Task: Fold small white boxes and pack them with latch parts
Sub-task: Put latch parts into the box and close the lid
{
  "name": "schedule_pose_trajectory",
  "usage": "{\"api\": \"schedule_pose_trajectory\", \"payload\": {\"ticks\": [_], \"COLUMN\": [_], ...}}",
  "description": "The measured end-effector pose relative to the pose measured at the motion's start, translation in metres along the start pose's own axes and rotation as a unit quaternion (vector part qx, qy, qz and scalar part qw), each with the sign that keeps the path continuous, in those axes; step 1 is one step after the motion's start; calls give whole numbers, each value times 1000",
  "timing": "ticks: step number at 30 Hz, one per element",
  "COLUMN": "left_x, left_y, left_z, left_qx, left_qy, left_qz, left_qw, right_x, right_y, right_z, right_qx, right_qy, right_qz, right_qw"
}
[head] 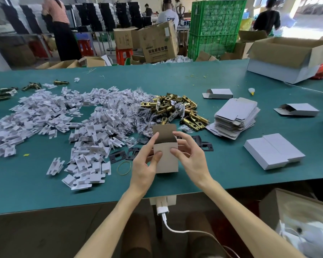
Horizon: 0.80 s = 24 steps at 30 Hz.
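A small cardboard box [167, 161], grey-brown on the side facing me, stands upright above the green table [222, 174] with its top flap raised. My left hand [145, 164] holds its left side, thumb on the front and index finger up at the flap. My right hand [190, 157] holds the right side, thumb on the front face. Brass latch bolts [177, 108] lie heaped behind the box. Black strike plates [123, 155] lie just left of my left hand and others behind my right hand. A stack of flat white box blanks [237, 116] sits to the right.
A wide heap of white card inserts [63, 118] and small clear bags covers the table's left half. Two closed white boxes [274, 151] lie at the right, folded open boxes [218, 94] behind. A yellow rubber band [123, 168] lies by my left wrist. Large cartons [287, 58] stand far right.
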State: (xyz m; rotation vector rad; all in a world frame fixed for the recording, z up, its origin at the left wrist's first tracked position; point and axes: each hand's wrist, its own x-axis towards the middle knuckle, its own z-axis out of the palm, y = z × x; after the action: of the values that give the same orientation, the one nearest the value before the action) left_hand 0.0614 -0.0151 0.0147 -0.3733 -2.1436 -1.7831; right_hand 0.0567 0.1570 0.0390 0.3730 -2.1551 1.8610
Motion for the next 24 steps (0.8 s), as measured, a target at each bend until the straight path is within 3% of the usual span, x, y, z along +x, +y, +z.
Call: {"api": "schedule_pose_trajectory", "payload": {"ticks": [17, 24], "left_x": [0, 14], "left_y": [22, 31], "left_z": [-12, -4], "left_qx": [2, -108], "left_qy": [-19, 19], "left_qz": [28, -74], "left_qw": [999, 991], "right_x": [-23, -27], "right_y": [12, 9], "right_z": [5, 3], "right_qx": [-23, -17], "right_qy": [21, 14], "right_qz": [-39, -35], "right_qw": [999, 999]}}
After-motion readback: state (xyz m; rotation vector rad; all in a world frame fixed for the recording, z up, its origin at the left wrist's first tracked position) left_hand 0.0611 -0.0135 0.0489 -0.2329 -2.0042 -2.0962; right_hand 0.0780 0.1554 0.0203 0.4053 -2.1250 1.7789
